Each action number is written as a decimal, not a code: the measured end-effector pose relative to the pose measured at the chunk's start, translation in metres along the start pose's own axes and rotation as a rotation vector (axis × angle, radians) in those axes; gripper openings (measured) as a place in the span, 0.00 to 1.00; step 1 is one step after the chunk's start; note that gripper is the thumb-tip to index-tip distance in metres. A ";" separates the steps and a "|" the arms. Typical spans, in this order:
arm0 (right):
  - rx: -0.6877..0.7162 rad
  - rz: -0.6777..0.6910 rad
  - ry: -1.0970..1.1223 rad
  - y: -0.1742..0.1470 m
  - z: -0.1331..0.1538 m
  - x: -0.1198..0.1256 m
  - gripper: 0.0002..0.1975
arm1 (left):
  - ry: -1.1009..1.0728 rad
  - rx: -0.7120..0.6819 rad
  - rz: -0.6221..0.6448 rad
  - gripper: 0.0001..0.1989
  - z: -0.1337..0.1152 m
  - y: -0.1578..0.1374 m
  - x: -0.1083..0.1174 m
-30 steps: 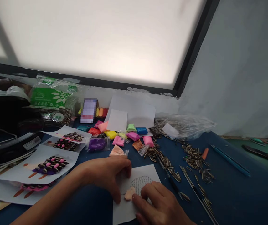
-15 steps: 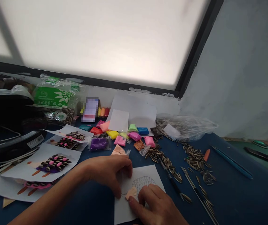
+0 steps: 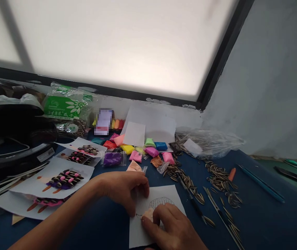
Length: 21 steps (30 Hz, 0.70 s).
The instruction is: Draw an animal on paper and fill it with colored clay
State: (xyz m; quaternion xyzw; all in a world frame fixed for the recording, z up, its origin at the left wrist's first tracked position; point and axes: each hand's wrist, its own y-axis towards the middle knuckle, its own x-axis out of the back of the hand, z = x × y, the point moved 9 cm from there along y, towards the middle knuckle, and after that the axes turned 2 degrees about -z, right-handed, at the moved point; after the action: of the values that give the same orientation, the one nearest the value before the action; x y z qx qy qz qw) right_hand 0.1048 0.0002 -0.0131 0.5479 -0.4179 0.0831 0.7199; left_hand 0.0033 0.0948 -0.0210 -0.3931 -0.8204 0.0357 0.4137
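Observation:
A white sheet of paper [image 3: 138, 234] lies in front of me with a pencilled outline [image 3: 161, 201] of a rounded, patterned shape. On the drawing sits a flattened lump of peach clay [image 3: 147, 214]. My right hand [image 3: 173, 225] is bent over it, thumb pressing the clay and fingers curled beside it; the fingertips are partly hidden. At the paper's left edge rests my left hand [image 3: 127, 189], thumb and curved fingers apart, with nothing visible between them. An opened packet of peach clay [image 3: 134, 166] lies just beyond it.
Several clay packets [image 3: 151, 151] lie ahead, near loose sunflower seeds [image 3: 187, 180]. On the right are a black pen [image 3: 195, 205], tweezers [image 3: 222, 217] and a blue pen [image 3: 261, 184]. Finished hedgehog pictures [image 3: 34, 185] overlap at left, below a green seed bag [image 3: 65, 107].
My right thumb has pressed further over the peach clay, which now shows less and sits slightly higher on the drawing. The whole view has shifted a little; my left hand keeps its pose.

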 end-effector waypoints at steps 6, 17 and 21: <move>0.024 -0.040 -0.037 0.003 0.002 -0.006 0.34 | -0.015 0.005 0.012 0.26 0.000 0.000 -0.001; 0.119 0.066 -0.041 0.022 0.010 -0.002 0.33 | -0.029 0.011 0.013 0.26 0.001 0.002 -0.001; 0.103 0.059 0.071 0.026 0.010 0.006 0.25 | -0.034 0.014 0.027 0.27 0.002 0.002 -0.002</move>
State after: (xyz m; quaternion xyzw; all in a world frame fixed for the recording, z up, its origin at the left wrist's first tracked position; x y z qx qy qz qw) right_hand 0.0889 0.0000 0.0105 0.5683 -0.4031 0.1451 0.7025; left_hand 0.0037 0.0952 -0.0243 -0.4008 -0.8216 0.0536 0.4019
